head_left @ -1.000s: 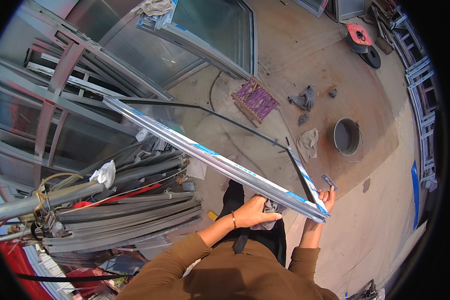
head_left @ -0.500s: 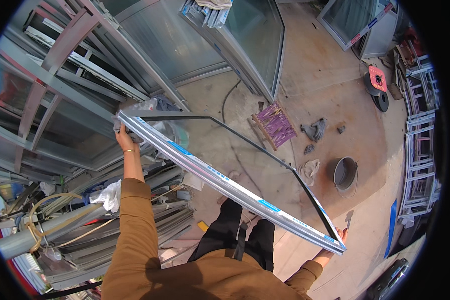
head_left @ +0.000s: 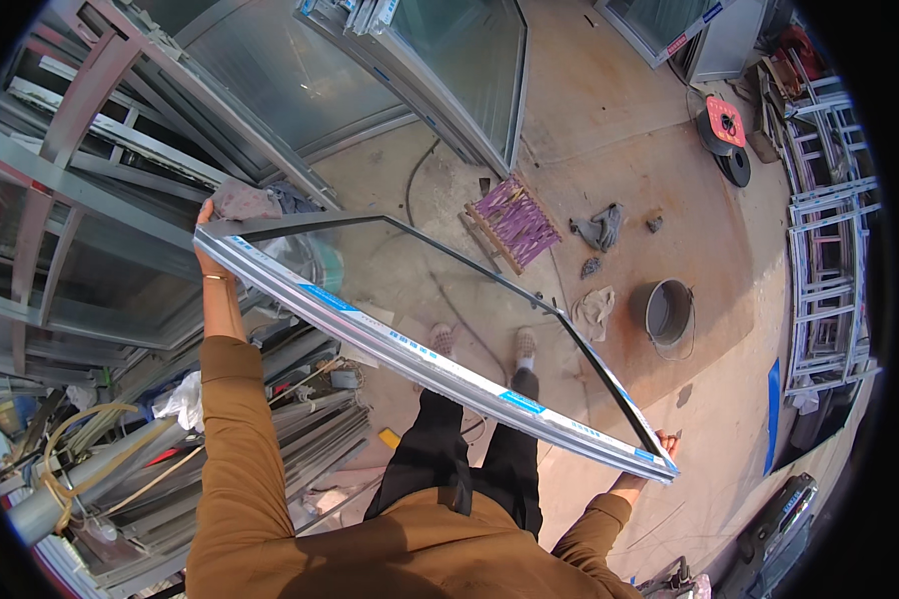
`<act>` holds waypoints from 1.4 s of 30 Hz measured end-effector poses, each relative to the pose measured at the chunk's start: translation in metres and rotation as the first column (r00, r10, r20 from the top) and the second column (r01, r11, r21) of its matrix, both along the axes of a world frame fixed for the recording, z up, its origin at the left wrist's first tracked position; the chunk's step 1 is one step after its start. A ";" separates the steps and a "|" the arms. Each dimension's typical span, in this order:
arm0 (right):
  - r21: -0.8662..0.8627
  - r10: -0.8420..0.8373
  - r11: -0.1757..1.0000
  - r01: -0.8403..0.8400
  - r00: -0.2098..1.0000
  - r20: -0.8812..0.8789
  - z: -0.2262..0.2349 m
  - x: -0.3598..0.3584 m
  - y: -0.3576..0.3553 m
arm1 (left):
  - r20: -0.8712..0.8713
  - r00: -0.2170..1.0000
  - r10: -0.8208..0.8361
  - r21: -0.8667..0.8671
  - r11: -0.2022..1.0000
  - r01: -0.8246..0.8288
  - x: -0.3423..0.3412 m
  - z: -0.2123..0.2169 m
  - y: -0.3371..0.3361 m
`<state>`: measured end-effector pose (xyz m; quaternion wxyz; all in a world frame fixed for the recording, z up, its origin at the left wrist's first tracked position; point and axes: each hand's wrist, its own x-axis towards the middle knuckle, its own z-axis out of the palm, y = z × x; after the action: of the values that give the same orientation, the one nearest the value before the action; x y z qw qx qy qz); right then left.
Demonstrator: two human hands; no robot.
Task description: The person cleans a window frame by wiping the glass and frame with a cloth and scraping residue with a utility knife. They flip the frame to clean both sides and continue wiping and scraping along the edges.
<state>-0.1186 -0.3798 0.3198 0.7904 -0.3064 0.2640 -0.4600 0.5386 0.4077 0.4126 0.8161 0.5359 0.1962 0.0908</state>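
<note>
Held aslant between two hands, the long metal-framed pane looks stiff, fairly heavy and, if that's glass inside, easily cracked, so the solid ends of its rail seem the right holds: the left hand has its fingers clamped round the left corner, the right hand, partly hidden, round the other. Beyond it lean window frames, with metal lengths heaped close on the left, then a purple-laced stool, a bucket and a crumpled rag, likely stumbling points.
</note>
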 end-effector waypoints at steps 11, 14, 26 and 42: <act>-0.174 0.133 0.968 -0.183 0.955 -0.265 0.052 0.073 -0.138 | 0.011 0.990 0.142 -0.041 0.989 -0.142 -0.016 0.045 -0.039; -0.033 0.434 0.901 -0.433 0.900 0.034 0.096 0.103 -0.207 | 0.011 0.981 0.194 -0.022 0.981 -0.193 -0.052 0.072 -0.056; -0.198 0.345 0.853 -0.484 0.806 -0.482 0.219 0.221 -0.445 | -0.176 0.830 0.530 0.042 0.846 -0.531 -0.321 0.136 -0.116; 0.082 0.933 0.286 -0.955 0.259 -0.249 0.254 0.414 -0.315 | -0.265 0.601 0.754 -0.152 0.583 -0.799 -0.750 0.126 -0.089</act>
<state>0.2951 -0.6945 0.5739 0.8542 -0.4912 0.1059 0.1337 -0.2109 0.3185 0.5391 0.7346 0.2915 0.4908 0.3667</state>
